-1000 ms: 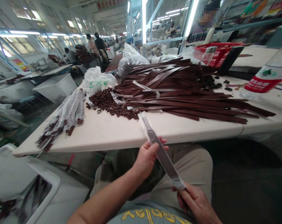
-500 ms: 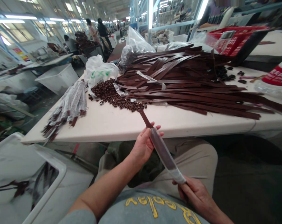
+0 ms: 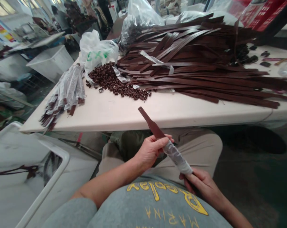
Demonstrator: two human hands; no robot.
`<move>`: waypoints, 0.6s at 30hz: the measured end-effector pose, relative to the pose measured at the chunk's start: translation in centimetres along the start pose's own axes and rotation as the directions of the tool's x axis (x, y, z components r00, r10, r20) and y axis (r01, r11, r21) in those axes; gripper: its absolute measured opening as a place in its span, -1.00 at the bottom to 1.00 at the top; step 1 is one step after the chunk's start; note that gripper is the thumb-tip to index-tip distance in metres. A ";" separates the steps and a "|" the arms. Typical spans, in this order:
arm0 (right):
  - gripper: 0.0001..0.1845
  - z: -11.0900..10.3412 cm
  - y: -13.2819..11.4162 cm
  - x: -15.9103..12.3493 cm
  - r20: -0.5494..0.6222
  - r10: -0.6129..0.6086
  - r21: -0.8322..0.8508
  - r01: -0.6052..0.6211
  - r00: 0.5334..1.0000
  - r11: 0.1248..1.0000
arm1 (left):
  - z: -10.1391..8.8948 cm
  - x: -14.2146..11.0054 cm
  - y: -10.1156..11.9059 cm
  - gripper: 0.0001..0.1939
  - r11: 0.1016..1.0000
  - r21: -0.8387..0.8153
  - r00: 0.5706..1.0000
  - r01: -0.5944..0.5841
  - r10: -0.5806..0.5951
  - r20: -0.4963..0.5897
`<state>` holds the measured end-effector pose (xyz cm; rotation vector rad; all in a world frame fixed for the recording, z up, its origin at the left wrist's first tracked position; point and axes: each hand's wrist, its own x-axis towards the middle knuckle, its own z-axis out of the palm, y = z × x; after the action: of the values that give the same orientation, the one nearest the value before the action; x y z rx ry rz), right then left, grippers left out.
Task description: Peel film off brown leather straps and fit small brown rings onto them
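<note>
Gripping a brown strap on the near side of the bench, the left hand pinches beside the wrinkled clear sleeve — the right hand has fingers closed round the lower end. Sharp tugging could tear that thin-looking sleeve.

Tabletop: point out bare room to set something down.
Bare: the tabletop's front patch, between the sleeved straps, brown loops and the near edge; the held strap overlaps it in view. Crowded: farther back, with loops, loose straps and plastic bags.
</note>
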<state>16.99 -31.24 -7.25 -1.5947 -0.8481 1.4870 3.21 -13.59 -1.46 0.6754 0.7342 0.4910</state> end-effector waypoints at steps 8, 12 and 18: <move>-0.46 1.2 -1.1 -1.8 -0.203 0.013 -0.113 -0.037 0.979 0.993 | -0.4 -0.4 -1.5 -0.70 0.940 0.332 0.993 -0.075 0.042 0.106; -0.46 1.1 -2.1 -1.4 -0.129 -0.034 -0.106 0.020 0.991 0.994 | -0.5 -0.7 -1.5 -0.64 0.940 0.339 0.990 -0.030 -0.019 0.141; -0.43 -0.8 -2.1 -2.2 0.016 -0.045 -0.121 0.046 0.999 0.992 | -2.3 0.7 0.8 -0.70 0.933 0.351 0.997 -0.081 0.070 0.042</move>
<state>17.71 -32.24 -4.35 -1.6436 -0.9921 1.4387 1.85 -11.72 -2.46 1.0483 0.7788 0.4213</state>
